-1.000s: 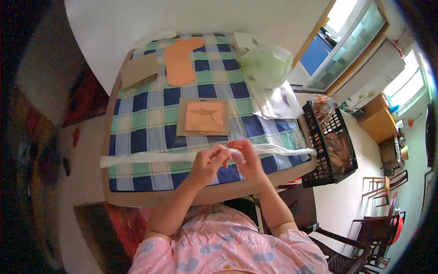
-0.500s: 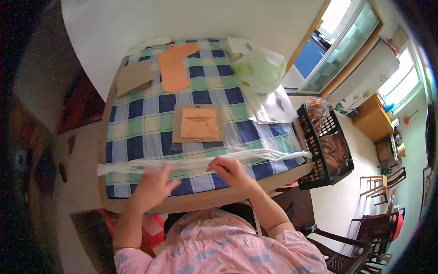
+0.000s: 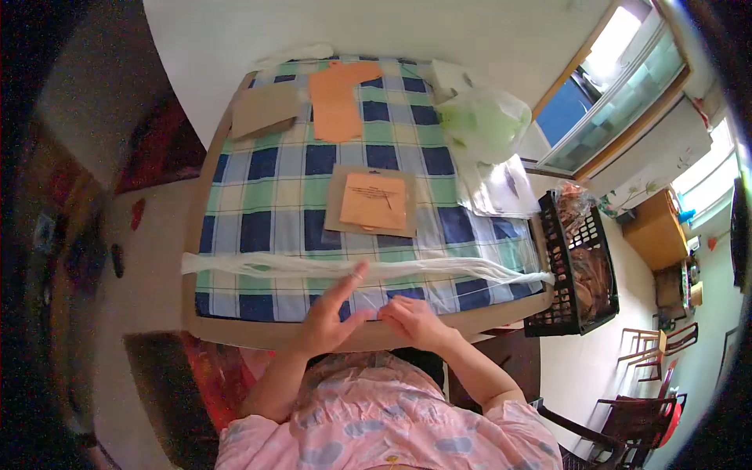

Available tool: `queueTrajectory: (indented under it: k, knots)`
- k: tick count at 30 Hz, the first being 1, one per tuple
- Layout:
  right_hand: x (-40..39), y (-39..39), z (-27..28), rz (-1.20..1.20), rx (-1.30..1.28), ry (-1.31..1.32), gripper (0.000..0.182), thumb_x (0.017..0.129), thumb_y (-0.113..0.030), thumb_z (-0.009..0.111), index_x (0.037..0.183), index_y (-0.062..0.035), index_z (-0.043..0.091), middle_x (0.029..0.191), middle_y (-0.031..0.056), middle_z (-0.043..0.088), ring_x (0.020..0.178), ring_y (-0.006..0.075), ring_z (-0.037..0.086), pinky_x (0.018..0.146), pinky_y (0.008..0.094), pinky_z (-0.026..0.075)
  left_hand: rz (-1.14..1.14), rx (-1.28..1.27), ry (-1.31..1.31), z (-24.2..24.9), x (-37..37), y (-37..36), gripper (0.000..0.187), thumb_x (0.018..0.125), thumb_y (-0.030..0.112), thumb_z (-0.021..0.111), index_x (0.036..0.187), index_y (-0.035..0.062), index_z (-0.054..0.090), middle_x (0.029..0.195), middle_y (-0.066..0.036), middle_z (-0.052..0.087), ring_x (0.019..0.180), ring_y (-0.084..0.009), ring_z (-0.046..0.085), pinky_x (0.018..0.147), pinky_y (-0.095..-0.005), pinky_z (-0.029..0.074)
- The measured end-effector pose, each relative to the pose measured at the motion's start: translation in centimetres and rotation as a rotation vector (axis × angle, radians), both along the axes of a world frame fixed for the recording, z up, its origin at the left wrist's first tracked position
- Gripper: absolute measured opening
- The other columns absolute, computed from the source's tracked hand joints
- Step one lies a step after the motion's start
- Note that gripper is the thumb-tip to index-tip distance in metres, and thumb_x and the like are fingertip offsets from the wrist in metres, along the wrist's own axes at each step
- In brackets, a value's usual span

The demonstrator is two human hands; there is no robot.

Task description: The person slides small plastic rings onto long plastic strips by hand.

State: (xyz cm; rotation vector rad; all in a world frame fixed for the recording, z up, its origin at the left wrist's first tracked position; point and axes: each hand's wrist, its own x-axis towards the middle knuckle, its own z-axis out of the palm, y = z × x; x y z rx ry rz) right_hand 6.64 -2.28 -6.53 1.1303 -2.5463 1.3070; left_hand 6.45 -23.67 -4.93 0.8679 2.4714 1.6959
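A long bundle of white strands (image 3: 439,269) lies across the near part of the checkered cloth (image 3: 262,164), knotted at its right end. My left hand (image 3: 333,317) is just in front of the bundle's middle, its index finger and thumb spread apart, with a thin strand near the fingertips. Close to its right, my right hand (image 3: 415,319) has its fingers pinched together on a thin white strand that runs off toward the right. Behind the bundle lies a brown card with an orange printed sheet (image 3: 374,201).
Orange cut pieces (image 3: 335,102) and brown cardboard (image 3: 265,109) lie at the far left. A pale green plastic bag (image 3: 486,121) and white sheets (image 3: 497,186) are at the right. A black crate (image 3: 558,286) with wrapped brown items stands beside the table's right edge.
The view has shifted, moving the table's contents rightward. My left hand has moved from over the bundle toward my right hand, which now pulls a thin strand nearer to my body.
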Motion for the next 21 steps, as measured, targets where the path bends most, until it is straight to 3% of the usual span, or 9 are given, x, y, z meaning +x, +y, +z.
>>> queueTrajectory:
  k: [1, 2, 5, 6, 9, 13, 17, 20, 21]
  knots:
    - [0.1, 0.3, 0.4, 0.003, 0.009, -0.007, 0.026, 0.066, -0.007, 0.063, 0.091, -0.0043, 0.055, 0.078, 0.0105, 0.055, 0.073, 0.0326, 0.056, 0.059, 0.0401, 0.045, 0.287, -0.214, 0.25, 0.0, 0.0, 0.2, 0.019, 0.085, 0.014, 0.063, 0.098, 0.0005, 0.062, 0.099, -0.01, 0.065, 0.094, -0.0233, 0.06, 0.083, -0.0373, 0.045]
    - [-0.1, 0.8, 0.9, -0.072, 0.04, -0.006, 0.023, 0.067, -0.005, 0.061, 0.09, -0.0044, 0.055, 0.077, 0.01, 0.055, 0.073, 0.0325, 0.056, 0.061, 0.0404, 0.046, -0.077, -0.185, -0.2, 0.4, 0.1, -1.0, 0.032, 0.084, 0.029, 0.062, 0.098, 0.0, 0.061, 0.101, -0.016, 0.061, 0.096, -0.0316, 0.056, 0.089, -0.0426, 0.041]
    - [-0.6, 1.1, 0.4, -0.104, 0.187, 0.042, 0.023, 0.066, -0.003, 0.059, 0.089, -0.004, 0.055, 0.078, 0.01, 0.056, 0.075, 0.0327, 0.057, 0.061, 0.0405, 0.046, -0.604, 0.815, -0.576, -0.3, 1.0, -1.3, 0.031, 0.081, 0.025, 0.067, 0.1, 0.0019, 0.062, 0.098, -0.013, 0.063, 0.096, -0.0302, 0.057, 0.09, -0.0415, 0.041]
    - [-0.5, 0.8, 0.4, 0.042, 0.093, 0.081, 0.022, 0.067, -0.003, 0.059, 0.089, -0.0037, 0.056, 0.078, 0.0096, 0.057, 0.074, 0.0321, 0.057, 0.06, 0.0398, 0.046, -0.507, 0.544, -0.427, -0.3, 1.0, -1.5, 0.03, 0.083, 0.024, 0.065, 0.102, 0.0016, 0.061, 0.098, -0.013, 0.062, 0.095, -0.0284, 0.058, 0.089, -0.04, 0.042]
    - [-0.2, 0.4, 2.2, 0.007, 0.041, 0.102, 0.024, 0.067, -0.003, 0.06, 0.09, -0.0033, 0.056, 0.08, 0.0109, 0.057, 0.073, 0.0322, 0.057, 0.059, 0.0395, 0.046, -0.19, -0.259, 0.032, 0.2, 0.8, -1.9, 0.028, 0.088, 0.021, 0.06, 0.107, 0.0008, 0.059, 0.1, -0.012, 0.062, 0.095, -0.0229, 0.059, 0.086, -0.0357, 0.044]
    - [0.2, -0.5, 1.3, 0.054, -0.021, 0.022, 0.024, 0.067, 0.0, 0.06, 0.091, -0.0019, 0.057, 0.077, 0.0114, 0.057, 0.067, 0.0302, 0.056, 0.056, 0.0386, 0.045, -0.133, 0.272, -0.029, 2.0, 1.9, -1.7, 0.031, 0.083, 0.018, 0.064, 0.111, 0.0041, 0.059, 0.105, -0.012, 0.061, 0.097, -0.0274, 0.057, 0.086, -0.036, 0.043]
    - [-0.3, 0.1, 3.4, -0.034, 0.102, 0.093, 0.022, 0.071, -0.002, 0.062, 0.092, -0.0026, 0.056, 0.076, 0.011, 0.057, 0.065, 0.0317, 0.056, 0.057, 0.0389, 0.046, -0.477, -0.029, -0.19, 2.1, 1.7, -2.4, 0.037, 0.085, 0.018, 0.064, 0.115, 0.0006, 0.053, 0.112, -0.014, 0.058, 0.096, -0.0265, 0.058, 0.084, -0.0346, 0.042]
    - [0.2, -1.3, 2.5, 0.076, 0.079, -0.005, 0.02, 0.072, -0.011, 0.064, 0.089, -0.0054, 0.054, 0.076, 0.0097, 0.056, 0.069, 0.0313, 0.058, 0.06, 0.0395, 0.048, -0.102, 0.369, -0.183, 2.7, 2.0, -1.0, 0.025, 0.085, 0.018, 0.063, 0.104, 0.002, 0.06, 0.099, -0.014, 0.061, 0.09, -0.0272, 0.058, 0.081, -0.0347, 0.041]
    - [0.4, -1.5, 2.0, 0.121, 0.051, -0.064, 0.021, 0.072, -0.015, 0.065, 0.088, -0.0069, 0.053, 0.076, 0.0089, 0.056, 0.071, 0.031, 0.059, 0.06, 0.04, 0.048, -0.128, 0.14, -0.099, 2.3, 1.9, -1.3, 0.023, 0.084, 0.017, 0.064, 0.102, 0.002, 0.061, 0.096, -0.014, 0.061, 0.089, -0.028, 0.058, 0.082, -0.0354, 0.042]
